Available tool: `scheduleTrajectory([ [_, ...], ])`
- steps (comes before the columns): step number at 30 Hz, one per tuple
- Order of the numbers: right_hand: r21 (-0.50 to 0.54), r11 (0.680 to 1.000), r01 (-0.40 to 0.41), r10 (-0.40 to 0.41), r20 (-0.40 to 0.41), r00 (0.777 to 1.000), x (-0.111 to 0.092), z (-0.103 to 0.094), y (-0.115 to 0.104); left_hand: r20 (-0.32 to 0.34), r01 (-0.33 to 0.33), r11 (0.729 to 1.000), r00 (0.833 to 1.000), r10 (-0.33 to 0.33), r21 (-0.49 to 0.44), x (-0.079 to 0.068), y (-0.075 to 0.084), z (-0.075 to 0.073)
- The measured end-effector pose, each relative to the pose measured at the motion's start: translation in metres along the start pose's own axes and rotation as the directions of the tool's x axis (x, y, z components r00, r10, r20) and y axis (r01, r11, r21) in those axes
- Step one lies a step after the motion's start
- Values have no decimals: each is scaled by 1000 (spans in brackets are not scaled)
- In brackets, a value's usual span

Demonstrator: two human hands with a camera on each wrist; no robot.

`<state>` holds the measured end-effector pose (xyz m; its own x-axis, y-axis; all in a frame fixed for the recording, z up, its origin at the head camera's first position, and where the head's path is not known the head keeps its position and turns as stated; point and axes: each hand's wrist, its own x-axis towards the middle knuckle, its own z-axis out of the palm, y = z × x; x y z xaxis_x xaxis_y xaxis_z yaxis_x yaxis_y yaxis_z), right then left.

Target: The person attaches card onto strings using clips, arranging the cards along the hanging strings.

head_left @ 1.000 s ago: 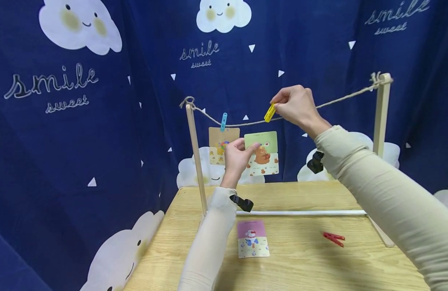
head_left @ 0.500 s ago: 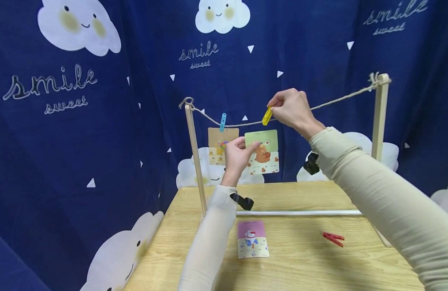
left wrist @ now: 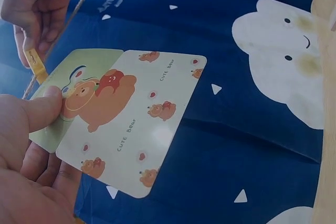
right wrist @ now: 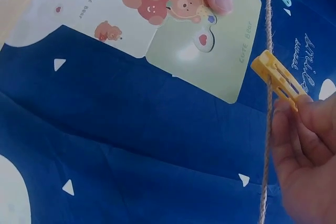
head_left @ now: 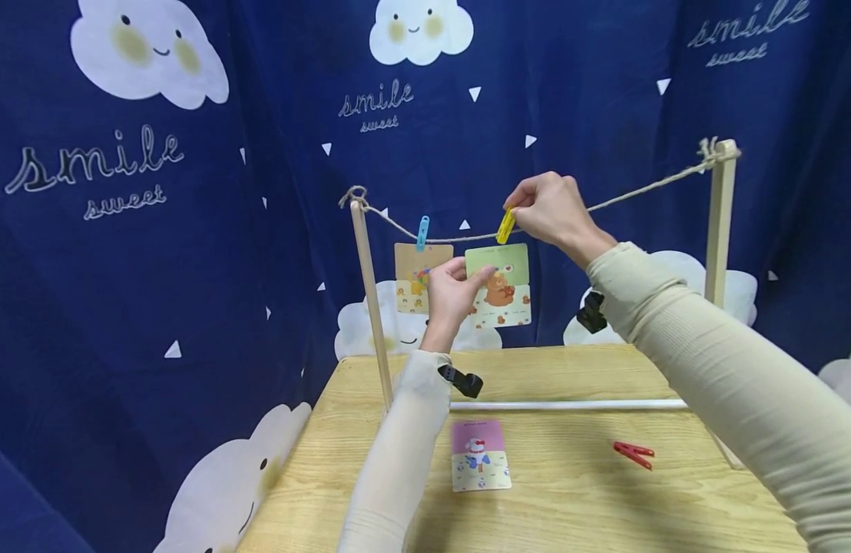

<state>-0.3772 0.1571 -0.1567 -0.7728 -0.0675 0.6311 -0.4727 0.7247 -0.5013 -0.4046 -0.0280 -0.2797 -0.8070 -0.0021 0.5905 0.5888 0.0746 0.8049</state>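
Note:
My left hand (head_left: 451, 296) pinches the left edge of a green and cream bear card (head_left: 501, 299), thumb on its front. The card hangs upright just under the twine (head_left: 460, 239). Between the thumb and fingers of my right hand (head_left: 553, 207) is a yellow clothespin (right wrist: 281, 80), which crosses the twine in the right wrist view. Its tip is close to the card's top edge; a gap between them shows in the right wrist view. To the left, a blue clothespin (head_left: 422, 233) holds an orange card (head_left: 412, 269) on the twine, partly hidden behind my left hand.
The twine runs between a left wooden post (head_left: 372, 292) and a right wooden post (head_left: 721, 223). A white bar (head_left: 571, 405) spans low between them. On the table (head_left: 550, 507) lie a pink card (head_left: 481, 455) and a red clothespin (head_left: 634, 453). A blue curtain (head_left: 259, 230) hangs behind.
My right hand has brought the yellow clothespin down and slightly left, nearer the bear card's top edge. The left hand has raised the card a little.

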Motion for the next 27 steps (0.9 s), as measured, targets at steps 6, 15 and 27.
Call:
scheduleTrajectory([
  [6,-4,1000,7,-7,16,1000,0,-1,-3,2,-5,1000,1000,5,-8,0,4,0],
  [15,3,1000,-3,2,52,999,0,0,-6,1,4,1000,1000,-4,-2,0,8,-1],
  [27,-2,1000,-26,26,106,994,-2,0,-3,-2,6,1000,1000,-6,-10,-1,11,2],
])
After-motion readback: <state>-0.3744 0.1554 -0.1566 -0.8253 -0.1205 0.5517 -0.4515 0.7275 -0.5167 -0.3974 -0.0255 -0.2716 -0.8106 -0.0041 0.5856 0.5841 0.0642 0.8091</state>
